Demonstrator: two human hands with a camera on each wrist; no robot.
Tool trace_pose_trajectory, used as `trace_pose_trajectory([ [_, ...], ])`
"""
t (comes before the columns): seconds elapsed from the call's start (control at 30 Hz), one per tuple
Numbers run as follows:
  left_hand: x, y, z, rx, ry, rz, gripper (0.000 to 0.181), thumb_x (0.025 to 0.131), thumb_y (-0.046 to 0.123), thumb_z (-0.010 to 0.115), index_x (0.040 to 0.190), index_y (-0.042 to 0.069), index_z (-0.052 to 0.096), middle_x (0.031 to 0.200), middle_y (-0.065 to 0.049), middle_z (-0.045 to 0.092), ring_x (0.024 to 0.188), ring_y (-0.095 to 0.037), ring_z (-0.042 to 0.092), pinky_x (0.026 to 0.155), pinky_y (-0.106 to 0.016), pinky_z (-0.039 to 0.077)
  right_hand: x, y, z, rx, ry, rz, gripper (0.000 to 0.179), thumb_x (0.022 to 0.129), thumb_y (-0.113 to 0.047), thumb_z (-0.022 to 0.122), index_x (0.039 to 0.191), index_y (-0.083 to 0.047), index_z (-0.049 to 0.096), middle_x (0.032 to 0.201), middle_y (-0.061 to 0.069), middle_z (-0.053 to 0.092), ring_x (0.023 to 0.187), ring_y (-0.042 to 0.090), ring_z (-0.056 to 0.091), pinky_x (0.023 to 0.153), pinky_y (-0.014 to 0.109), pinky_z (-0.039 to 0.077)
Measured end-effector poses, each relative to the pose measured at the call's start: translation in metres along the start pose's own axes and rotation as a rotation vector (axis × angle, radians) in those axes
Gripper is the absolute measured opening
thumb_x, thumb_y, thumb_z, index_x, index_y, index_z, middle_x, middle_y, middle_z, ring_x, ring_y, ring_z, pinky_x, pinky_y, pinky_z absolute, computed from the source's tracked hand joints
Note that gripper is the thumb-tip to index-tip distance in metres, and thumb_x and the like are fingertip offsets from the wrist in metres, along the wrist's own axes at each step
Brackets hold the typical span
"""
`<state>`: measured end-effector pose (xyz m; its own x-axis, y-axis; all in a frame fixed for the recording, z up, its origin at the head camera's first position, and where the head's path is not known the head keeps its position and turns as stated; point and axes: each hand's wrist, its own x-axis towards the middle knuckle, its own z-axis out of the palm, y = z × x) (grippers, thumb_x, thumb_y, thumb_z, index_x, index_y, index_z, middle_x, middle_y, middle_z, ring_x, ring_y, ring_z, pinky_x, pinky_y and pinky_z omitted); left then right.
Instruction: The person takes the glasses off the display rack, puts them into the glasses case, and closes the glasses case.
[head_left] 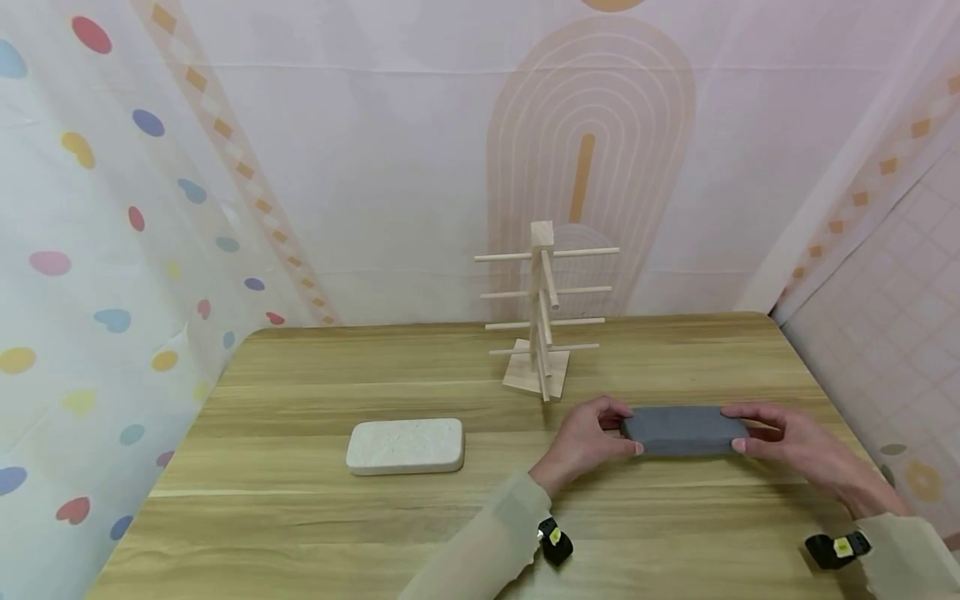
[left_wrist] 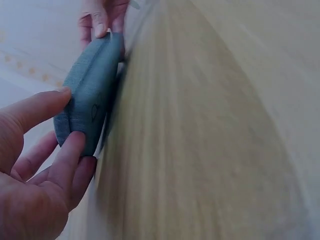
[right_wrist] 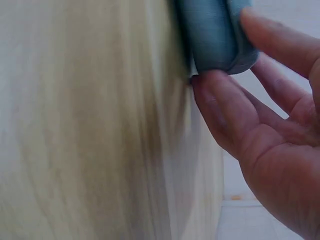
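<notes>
A dark grey-blue glasses case (head_left: 684, 431) lies lengthwise between two hands at the right of the table. Its left end is pinched by the left hand (head_left: 581, 440), thumb on the near side and fingers on the far side. The right hand (head_left: 806, 450) grips the other end in the same way. From the left wrist, a seam and a small mark show on the case (left_wrist: 92, 95); a dark shadow runs along its underside. Whether it touches the table I cannot tell. Farther left, a cream glasses case (head_left: 406, 447) rests on the wood.
Behind the hands stands a wooden rack (head_left: 542, 308) with several thin pegs sticking out from its post, on a square base. The wood-grain table (head_left: 300, 517) reaches back to a patterned curtain (head_left: 390, 167). Each wrist wears a small black camera.
</notes>
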<state>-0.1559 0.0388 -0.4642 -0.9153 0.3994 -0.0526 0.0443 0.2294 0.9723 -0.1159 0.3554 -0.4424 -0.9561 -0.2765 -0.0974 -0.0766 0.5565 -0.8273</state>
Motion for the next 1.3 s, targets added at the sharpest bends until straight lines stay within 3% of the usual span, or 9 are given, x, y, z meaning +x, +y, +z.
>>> trace_pose_trajectory([
  [0.13,0.0,0.0,0.0,0.072,0.001,0.009,0.038,0.078,0.009,0.091,0.111,0.012,0.073,0.108,0.007,0.072,0.1,-0.005,0.067,0.085,-0.018,0.053,0.0,0.001,0.001,-0.002,0.005,-0.014,0.047,0.101,-0.013,0.069,0.142,0.007,0.055,0.148,0.026,0.048,0.133,0.058,0.042,0.084,0.019,0.055],
  [0.37,-0.001,0.002,0.002,0.123,0.007,0.02,0.041,0.076,0.006,0.092,0.112,0.011,0.072,0.109,0.004,0.073,0.1,-0.006,0.066,0.085,-0.017,0.051,0.0,-0.001,0.001,0.018,-0.014,-0.003,0.05,0.101,-0.012,0.069,0.142,0.01,0.051,0.15,0.037,0.04,0.132,0.065,0.04,0.084,0.019,0.054],
  [0.77,0.0,0.004,0.004,0.167,-0.018,0.026,0.045,0.075,-0.004,0.088,0.114,0.008,0.069,0.115,-0.004,0.071,0.091,-0.005,0.063,0.076,-0.015,0.052,0.002,-0.003,-0.001,-0.007,-0.028,-0.01,0.048,0.101,-0.011,0.068,0.142,0.009,0.053,0.149,0.037,0.043,0.131,0.06,0.045,0.083,0.02,0.054],
  [0.8,-0.001,0.005,0.003,0.174,-0.027,0.026,0.045,0.076,-0.003,0.088,0.115,0.008,0.069,0.116,-0.003,0.07,0.092,-0.005,0.062,0.077,-0.015,0.051,0.002,-0.004,-0.002,-0.023,-0.026,-0.009,0.047,0.101,-0.012,0.067,0.142,0.008,0.053,0.149,0.036,0.044,0.13,0.056,0.048,0.083,0.02,0.054],
  [0.9,-0.003,0.008,0.003,0.18,-0.051,0.026,0.045,0.08,0.003,0.086,0.121,0.009,0.069,0.118,0.0,0.067,0.095,-0.006,0.059,0.081,-0.016,0.049,0.001,-0.007,-0.002,-0.067,-0.004,0.017,0.048,0.103,-0.019,0.066,0.143,0.005,0.055,0.149,0.032,0.047,0.126,0.02,0.059,0.082,0.018,0.053],
  [0.97,-0.005,0.009,0.002,0.185,-0.06,0.035,0.045,0.083,0.007,0.085,0.125,0.01,0.068,0.117,0.001,0.066,0.097,-0.008,0.058,0.082,-0.017,0.047,-0.001,-0.01,-0.001,-0.091,0.02,0.017,0.048,0.105,-0.022,0.064,0.144,0.005,0.055,0.148,0.031,0.049,0.118,-0.003,0.055,0.081,0.017,0.052],
  [1.03,-0.009,0.011,0.002,0.209,-0.061,0.055,0.046,0.085,0.011,0.083,0.128,0.01,0.067,0.115,0.0,0.066,0.097,-0.01,0.057,0.082,-0.018,0.046,-0.002,-0.013,0.001,-0.11,0.055,0.019,0.049,0.106,-0.024,0.062,0.145,0.005,0.054,0.146,0.031,0.052,0.109,-0.018,0.047,0.081,0.015,0.051],
  [1.1,-0.014,0.013,0.002,0.232,-0.056,0.07,0.048,0.086,0.015,0.082,0.131,0.01,0.066,0.118,-0.001,0.066,0.1,-0.011,0.057,0.084,-0.019,0.047,-0.004,-0.016,0.003,-0.136,0.086,0.008,0.049,0.108,-0.026,0.058,0.145,0.006,0.053,0.144,0.031,0.054,0.107,-0.021,0.045,0.08,0.014,0.05],
  [1.3,-0.026,0.014,0.004,0.265,-0.011,0.065,0.05,0.09,0.023,0.078,0.137,0.013,0.064,0.139,0.0,0.063,0.13,-0.014,0.055,0.108,-0.027,0.044,-0.011,-0.023,0.01,-0.203,0.233,0.024,0.047,0.111,-0.031,0.051,0.142,0.004,0.058,0.138,0.031,0.059,0.1,-0.024,0.043,0.074,0.01,0.047],
])
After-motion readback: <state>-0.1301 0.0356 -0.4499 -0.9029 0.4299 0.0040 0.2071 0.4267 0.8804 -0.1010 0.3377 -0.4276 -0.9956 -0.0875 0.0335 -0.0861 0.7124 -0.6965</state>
